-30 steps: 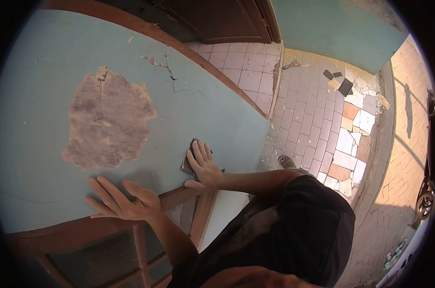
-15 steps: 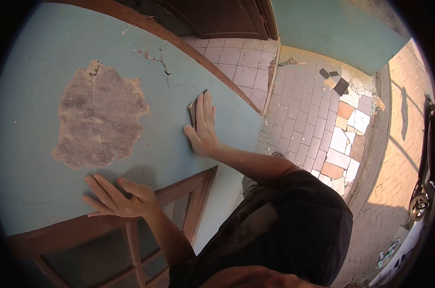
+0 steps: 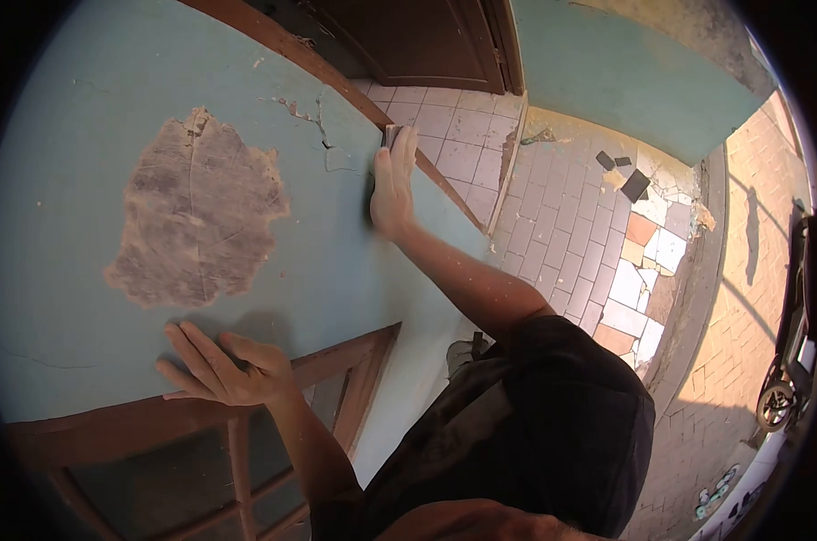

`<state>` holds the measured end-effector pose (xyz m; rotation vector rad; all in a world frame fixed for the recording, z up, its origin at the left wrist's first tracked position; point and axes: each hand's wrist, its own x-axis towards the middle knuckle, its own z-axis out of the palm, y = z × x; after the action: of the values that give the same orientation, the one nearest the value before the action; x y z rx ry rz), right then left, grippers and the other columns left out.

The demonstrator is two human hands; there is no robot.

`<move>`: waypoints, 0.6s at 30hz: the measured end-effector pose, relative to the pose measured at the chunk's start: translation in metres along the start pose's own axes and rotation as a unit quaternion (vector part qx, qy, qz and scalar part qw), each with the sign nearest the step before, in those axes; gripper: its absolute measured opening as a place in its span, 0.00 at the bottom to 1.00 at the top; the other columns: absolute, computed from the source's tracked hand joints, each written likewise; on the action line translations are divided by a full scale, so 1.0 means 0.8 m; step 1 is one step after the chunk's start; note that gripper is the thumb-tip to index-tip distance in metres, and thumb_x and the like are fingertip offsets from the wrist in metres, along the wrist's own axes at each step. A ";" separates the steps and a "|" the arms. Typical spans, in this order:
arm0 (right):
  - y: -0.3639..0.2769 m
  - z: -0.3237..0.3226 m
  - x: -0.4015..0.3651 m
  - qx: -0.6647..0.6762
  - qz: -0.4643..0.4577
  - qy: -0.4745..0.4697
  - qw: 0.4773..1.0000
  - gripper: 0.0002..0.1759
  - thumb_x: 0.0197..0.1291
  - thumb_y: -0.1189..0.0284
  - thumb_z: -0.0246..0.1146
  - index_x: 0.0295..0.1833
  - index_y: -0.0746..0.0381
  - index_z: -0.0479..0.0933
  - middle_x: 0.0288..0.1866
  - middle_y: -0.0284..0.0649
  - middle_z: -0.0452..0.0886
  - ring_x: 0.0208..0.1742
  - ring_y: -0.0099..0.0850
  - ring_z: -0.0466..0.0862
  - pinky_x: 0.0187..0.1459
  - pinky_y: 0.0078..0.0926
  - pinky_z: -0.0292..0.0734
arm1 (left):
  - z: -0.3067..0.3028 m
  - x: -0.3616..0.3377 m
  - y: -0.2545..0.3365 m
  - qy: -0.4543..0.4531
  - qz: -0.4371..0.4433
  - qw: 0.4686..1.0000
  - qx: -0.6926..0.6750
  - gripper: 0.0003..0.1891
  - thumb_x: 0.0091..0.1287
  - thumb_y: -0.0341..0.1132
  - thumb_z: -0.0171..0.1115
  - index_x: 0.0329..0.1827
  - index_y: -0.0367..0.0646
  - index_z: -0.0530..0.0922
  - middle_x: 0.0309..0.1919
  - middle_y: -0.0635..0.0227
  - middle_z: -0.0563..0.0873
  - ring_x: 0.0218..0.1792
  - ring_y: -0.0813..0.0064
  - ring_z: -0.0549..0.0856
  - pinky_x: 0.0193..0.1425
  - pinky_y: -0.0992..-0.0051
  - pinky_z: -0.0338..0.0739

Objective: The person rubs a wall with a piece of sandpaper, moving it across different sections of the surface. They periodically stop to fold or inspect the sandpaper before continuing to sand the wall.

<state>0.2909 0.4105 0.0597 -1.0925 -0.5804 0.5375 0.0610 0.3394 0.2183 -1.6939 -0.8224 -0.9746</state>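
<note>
My right hand (image 3: 393,191) presses a folded piece of sandpaper (image 3: 391,134) against the blue-green wall (image 3: 327,252), close to its brown wooden edge trim (image 3: 359,101). Only the paper's end shows past the fingers; the rest is covered. Lower left, my left hand (image 3: 223,368) rests with spread fingers on the wall just above the brown window frame (image 3: 129,419), and holds nothing. Between and above the hands is a large bare greyish patch (image 3: 196,221) where the paint is gone. A crack (image 3: 324,135) with chipped paint runs left of my right hand.
A dark wooden door (image 3: 417,45) stands beyond the wall edge, over pale floor tiles (image 3: 449,126). Dark flat pieces (image 3: 635,185) lie on the grey-tiled floor near a broken-tile strip (image 3: 625,284). Outside, a wheeled vehicle (image 3: 776,401) is at the far right.
My right hand has slid up the wall with the sandpaper, from below the crack to the edge trim. My left hand stays in place; the view has shifted slightly.
</note>
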 end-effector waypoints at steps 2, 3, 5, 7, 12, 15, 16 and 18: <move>-0.008 -0.002 0.003 -0.024 -0.028 -0.007 0.999 0.47 0.80 0.54 0.47 0.86 0.76 0.36 0.88 0.71 0.31 0.90 0.63 0.31 0.86 0.54 0.29 | -0.001 -0.001 -0.001 -0.014 -0.006 1.000 0.007 0.24 0.78 0.37 0.51 0.69 0.33 0.82 0.71 0.57 0.84 0.84 0.50 0.64 0.88 0.40 0.38; -0.009 0.012 -0.042 -0.073 -0.074 -0.018 0.994 0.49 0.80 0.51 0.47 0.85 0.78 0.36 0.87 0.73 0.31 0.89 0.65 0.32 0.85 0.57 0.30 | 0.000 -0.001 -0.002 -0.009 -0.004 1.000 0.004 0.24 0.78 0.37 0.51 0.69 0.33 0.82 0.71 0.57 0.84 0.84 0.50 0.64 0.88 0.40 0.38; 0.012 0.042 -0.177 -0.120 -0.156 -0.073 0.978 0.54 0.78 0.46 0.49 0.83 0.81 0.36 0.86 0.77 0.32 0.87 0.71 0.32 0.84 0.64 0.31 | 0.001 -0.003 -0.004 -0.007 -0.009 1.000 0.005 0.23 0.78 0.37 0.51 0.69 0.34 0.83 0.70 0.57 0.84 0.84 0.50 0.64 0.88 0.40 0.37; 0.044 0.049 -0.259 -0.112 -0.185 -0.123 0.969 0.58 0.77 0.44 0.52 0.83 0.83 0.35 0.85 0.80 0.32 0.87 0.75 0.32 0.83 0.68 0.32 | 0.001 0.001 0.002 -0.005 -0.007 1.000 0.004 0.23 0.77 0.37 0.51 0.69 0.34 0.83 0.70 0.57 0.84 0.84 0.50 0.64 0.88 0.40 0.38; 0.006 0.018 -0.109 -0.108 -0.157 -0.080 0.978 0.56 0.75 0.51 0.56 0.84 0.81 0.34 0.86 0.77 0.32 0.88 0.71 0.34 0.84 0.64 0.32 | 0.000 -0.005 0.005 -0.004 0.002 1.000 0.004 0.24 0.73 0.34 0.52 0.68 0.34 0.83 0.69 0.57 0.85 0.84 0.50 0.65 0.88 0.41 0.37; -0.003 0.004 -0.022 -0.087 -0.080 0.011 0.993 0.51 0.76 0.57 0.54 0.85 0.79 0.35 0.88 0.73 0.33 0.89 0.66 0.35 0.85 0.57 0.32 | 0.000 -0.007 0.005 -0.005 -0.005 1.000 0.003 0.24 0.74 0.34 0.52 0.68 0.34 0.83 0.69 0.57 0.85 0.84 0.50 0.65 0.88 0.41 0.37; -0.002 0.016 -0.044 -0.100 -0.103 0.021 0.989 0.52 0.77 0.53 0.53 0.84 0.80 0.35 0.87 0.75 0.33 0.88 0.69 0.34 0.85 0.60 0.32 | 0.000 -0.008 0.005 -0.003 -0.012 1.000 0.001 0.24 0.75 0.36 0.52 0.68 0.34 0.83 0.69 0.57 0.85 0.84 0.50 0.65 0.88 0.41 0.37; 0.019 0.037 -0.172 -0.126 -0.206 -0.073 0.968 0.57 0.78 0.44 0.52 0.82 0.84 0.35 0.85 0.80 0.32 0.87 0.74 0.33 0.83 0.67 0.30 | 0.007 -0.002 0.003 0.003 -0.012 1.000 0.007 0.23 0.77 0.37 0.52 0.68 0.34 0.83 0.69 0.57 0.85 0.84 0.49 0.65 0.88 0.41 0.37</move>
<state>0.1687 0.3449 0.0327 -1.1345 -0.9990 0.1846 0.0634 0.3440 0.2147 -1.6723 -0.8451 -0.9883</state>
